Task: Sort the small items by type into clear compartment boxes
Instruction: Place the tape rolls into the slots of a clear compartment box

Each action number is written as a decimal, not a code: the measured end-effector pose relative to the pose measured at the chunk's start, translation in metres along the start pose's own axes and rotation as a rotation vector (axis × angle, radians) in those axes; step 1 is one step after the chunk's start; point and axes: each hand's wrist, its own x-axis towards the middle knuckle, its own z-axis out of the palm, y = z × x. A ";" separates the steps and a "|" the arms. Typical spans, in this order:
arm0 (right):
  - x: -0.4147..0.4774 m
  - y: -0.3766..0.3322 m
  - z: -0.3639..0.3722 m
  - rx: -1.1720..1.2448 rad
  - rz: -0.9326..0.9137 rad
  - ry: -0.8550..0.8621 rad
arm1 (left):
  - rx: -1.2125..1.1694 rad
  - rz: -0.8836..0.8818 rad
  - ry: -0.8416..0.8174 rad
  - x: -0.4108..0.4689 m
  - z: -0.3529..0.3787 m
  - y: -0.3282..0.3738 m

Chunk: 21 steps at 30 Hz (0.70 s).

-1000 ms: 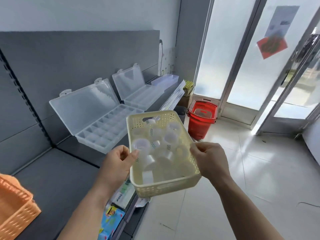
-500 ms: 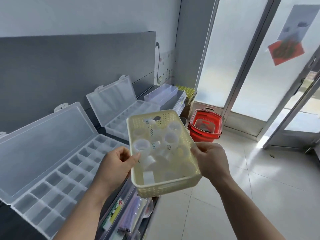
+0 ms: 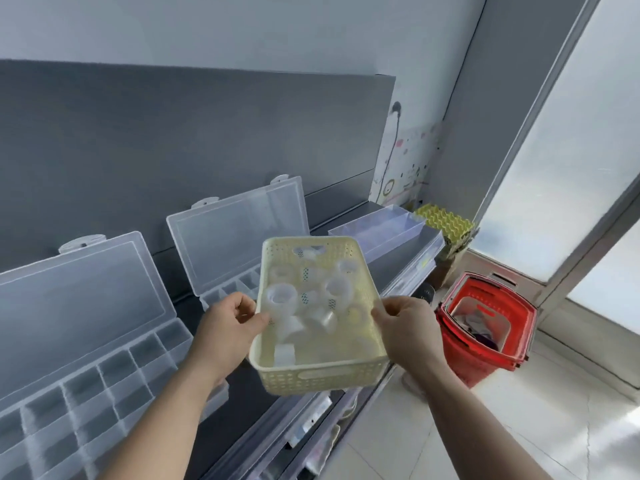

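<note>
I hold a cream perforated basket (image 3: 313, 375) in front of me above the grey shelf. My left hand (image 3: 227, 325) grips its left rim and my right hand (image 3: 405, 327) grips its right rim. Inside lie several clear tape rolls (image 3: 280, 297) and small translucent pieces. A clear compartment box (image 3: 86, 386) stands with its lid up at the lower left on the shelf. A second clear compartment box (image 3: 239, 230), lid also up, stands just behind my left hand; the basket hides part of its tray.
The grey shelf (image 3: 242, 407) runs along a grey back panel. A clear open tray (image 3: 381, 230) and a yellow egg carton (image 3: 445, 221) sit at its far end. A red shopping basket (image 3: 485, 327) stands on the tiled floor by glass doors. Packaged goods fill the lower shelf.
My view has moved forward and right along the shelf. The compartment boxes have slid left and nearer in the picture. Both hands keep the same grip on the basket.
</note>
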 end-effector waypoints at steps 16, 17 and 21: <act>0.136 -0.023 0.064 -0.042 0.075 -0.362 | 0.020 -0.041 -0.090 0.143 -0.017 -0.031; 0.140 -0.024 0.065 -0.060 0.071 -0.396 | 0.041 -0.047 -0.110 0.149 -0.018 -0.032; 0.154 -0.024 0.068 -0.200 0.014 -0.544 | 0.267 -0.075 -0.135 0.164 -0.023 -0.033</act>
